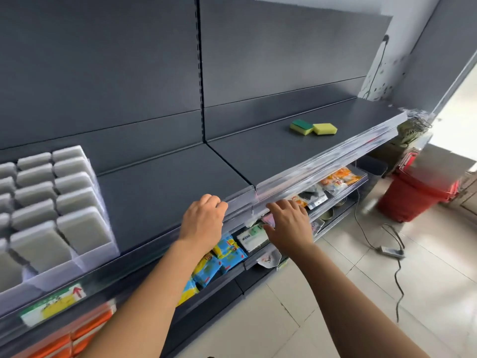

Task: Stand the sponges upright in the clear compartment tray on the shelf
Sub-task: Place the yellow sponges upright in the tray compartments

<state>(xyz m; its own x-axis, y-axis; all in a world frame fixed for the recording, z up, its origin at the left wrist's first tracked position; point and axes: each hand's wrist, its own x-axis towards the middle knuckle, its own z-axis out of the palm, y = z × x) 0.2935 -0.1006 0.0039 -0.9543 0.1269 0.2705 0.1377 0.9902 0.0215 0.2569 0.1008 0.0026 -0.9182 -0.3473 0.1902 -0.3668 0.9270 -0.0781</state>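
left hand (204,218) curled, right hand (289,224) spread

We find a broad stretch of bare dark grey metal shelf (167,182) between the clear plastic compartment tray (98,257) at the left, packed with upright grey sponges (38,244), and two flat sponges far right: a green-topped yellow sponge (301,126) just beside a plain yellow sponge (324,128). Above the shelf the way lies open up to the grey back panel (103,73). Along the front edge a clear plastic rail (322,156) stands as a low lip. Our left hand (202,219) is at it, fingers curled. Our right hand (289,226) spreads just below.
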